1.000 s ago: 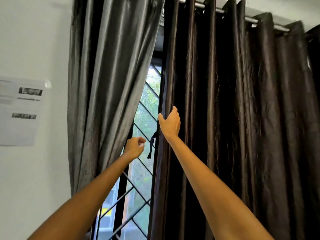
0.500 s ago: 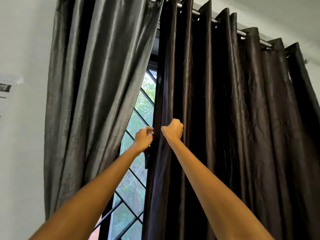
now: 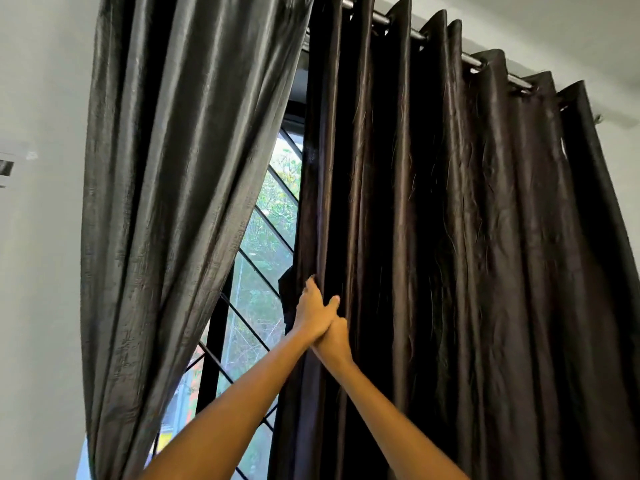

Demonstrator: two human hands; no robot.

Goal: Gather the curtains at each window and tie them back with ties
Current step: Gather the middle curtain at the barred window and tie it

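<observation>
The left hand [image 3: 313, 315] lies over the right hand [image 3: 335, 336], so most of the right hand's fingers are hidden; only one tip [image 3: 334, 299] shows beside the left knuckles. The left hand's own fingers [image 3: 310, 283] vanish into a fold of the dark curtain [image 3: 450, 254], so their grip cannot be read. Just left of the fingers, a small black scrap [image 3: 286, 282] hangs half behind the curtain edge, too unclear to tell. Far left of the fingers, a paper on the wall [image 3: 7, 166] is cut by the frame edge. Both forearms run off the bottom.
</observation>
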